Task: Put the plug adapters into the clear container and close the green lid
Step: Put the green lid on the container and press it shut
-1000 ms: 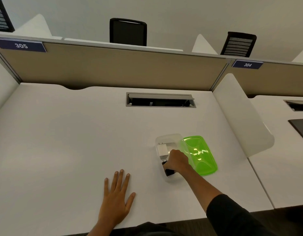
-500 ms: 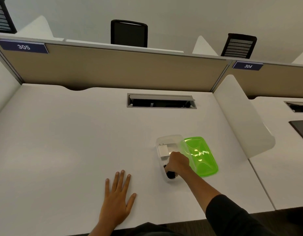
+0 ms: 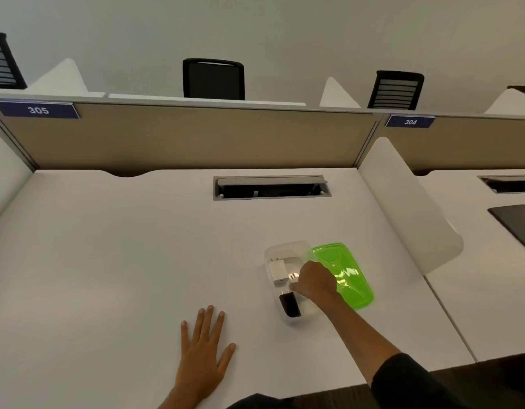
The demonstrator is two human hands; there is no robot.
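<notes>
A clear container (image 3: 285,247) sits on the white desk, right of centre. Inside it a white plug adapter (image 3: 277,271) lies at the far end and a black plug adapter (image 3: 290,305) lies at the near end. The green lid (image 3: 345,276) lies flat on the desk, touching the container's right side. My right hand (image 3: 315,281) hovers over the container's middle, fingers loosely curled, fingertips just beside the black adapter's prongs and not gripping it. My left hand (image 3: 202,355) rests flat on the desk, fingers spread, left of the container.
A cable slot (image 3: 271,187) is cut into the desk at the back. A beige partition (image 3: 196,137) closes the far side, and a white divider (image 3: 408,208) stands on the right. A dark flat object (image 3: 515,222) lies on the neighbouring desk.
My right hand has lifted off the black adapter and shifted right and back. The adapter now lies uncovered in the container. My left hand has not moved.
</notes>
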